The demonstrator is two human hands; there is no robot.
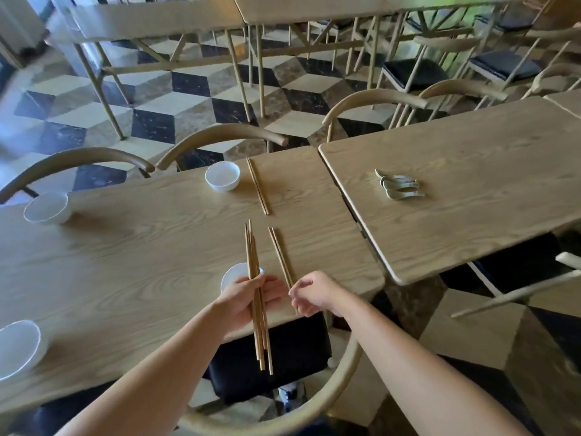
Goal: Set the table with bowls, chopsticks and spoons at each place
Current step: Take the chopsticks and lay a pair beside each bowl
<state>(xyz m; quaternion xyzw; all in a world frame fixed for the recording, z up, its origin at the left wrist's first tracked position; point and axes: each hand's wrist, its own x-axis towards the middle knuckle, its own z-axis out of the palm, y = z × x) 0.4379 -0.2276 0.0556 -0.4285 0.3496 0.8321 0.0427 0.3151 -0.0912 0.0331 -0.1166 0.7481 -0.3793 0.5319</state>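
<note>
My left hand [248,297] grips a bundle of several wooden chopsticks [256,297] over the near white bowl [232,273], which it partly hides. My right hand [314,294] hovers with loosely curled fingers at the near end of a chopstick pair [279,258] lying on the wooden table [141,262]; I cannot tell if it touches them. Another pair [257,186] lies beside the far white bowl [222,176]. Two more white bowls sit at the far left [47,207] and the near left [17,347]. Three pale ceramic spoons [399,185] lie on the adjoining table [471,184].
Curved-back wooden chairs stand along the far side [220,136] and one with a black cushion [270,350] is under me. A narrow gap separates the two tables. More tables and chairs fill the back of the room over a chequered floor.
</note>
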